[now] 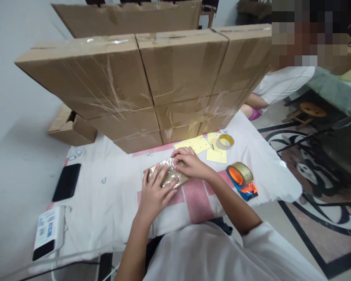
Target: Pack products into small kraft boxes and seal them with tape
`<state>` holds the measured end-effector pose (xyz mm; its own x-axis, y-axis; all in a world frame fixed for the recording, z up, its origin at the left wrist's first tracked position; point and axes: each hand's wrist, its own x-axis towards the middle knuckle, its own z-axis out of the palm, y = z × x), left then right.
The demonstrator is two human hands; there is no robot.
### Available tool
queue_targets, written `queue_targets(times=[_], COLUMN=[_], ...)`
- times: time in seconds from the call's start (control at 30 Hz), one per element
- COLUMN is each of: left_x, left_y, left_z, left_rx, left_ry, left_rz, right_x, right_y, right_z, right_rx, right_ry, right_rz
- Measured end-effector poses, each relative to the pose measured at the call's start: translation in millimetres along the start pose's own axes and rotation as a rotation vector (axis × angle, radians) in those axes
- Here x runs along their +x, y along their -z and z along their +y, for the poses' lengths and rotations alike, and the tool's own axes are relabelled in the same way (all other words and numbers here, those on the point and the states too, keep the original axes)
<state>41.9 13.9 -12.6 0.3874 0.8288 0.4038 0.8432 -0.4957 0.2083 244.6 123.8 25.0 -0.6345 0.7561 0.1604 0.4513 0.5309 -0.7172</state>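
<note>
A small, flat brown cardboard package (173, 175) with shiny clear tape over it lies on the cloth-covered table in front of me. My left hand (155, 193) rests on its left part, fingers spread and flat against the taped surface. On the right part, my right hand (190, 163) has bent fingers at the far edge and its thumb over the top, closed on the package. To the right stands a tape dispenser (242, 181), blue and orange with a tape roll in it. Beyond my right hand, a loose tape roll (224, 141) sits on yellow paper sheets (217, 156).
Stacked cardboard boxes (181, 58) form a wall along the table's far side. An open box (78, 130) sits at the back left. A black phone (66, 182) and a white device (49, 226) lie left. Another person in a white shirt (286, 84) is at right.
</note>
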Motion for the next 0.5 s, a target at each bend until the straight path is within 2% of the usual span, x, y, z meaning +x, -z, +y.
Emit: queue_targets(times=[0.23, 0.37, 0.5], left_x=[-0.3, 4.1, 5.3], left_y=[2.2, 5.5, 6.3], left_z=[1.8, 4.4, 4.8], left_rx=[0.031, 0.020, 0.000], left_ry=[-0.006, -0.034, -0.069], left_rz=[0.011, -0.042, 0.023], right_x=[1.0, 2.9, 3.3], right_y=[-0.5, -2.0, -5.3], right_z=[-1.8, -0.1, -0.9], right_rx=[-0.051, -0.072, -0.151], right_ry=[-0.007, -0.009, -0.030], right_rz=[0.008, 0.001, 0.012])
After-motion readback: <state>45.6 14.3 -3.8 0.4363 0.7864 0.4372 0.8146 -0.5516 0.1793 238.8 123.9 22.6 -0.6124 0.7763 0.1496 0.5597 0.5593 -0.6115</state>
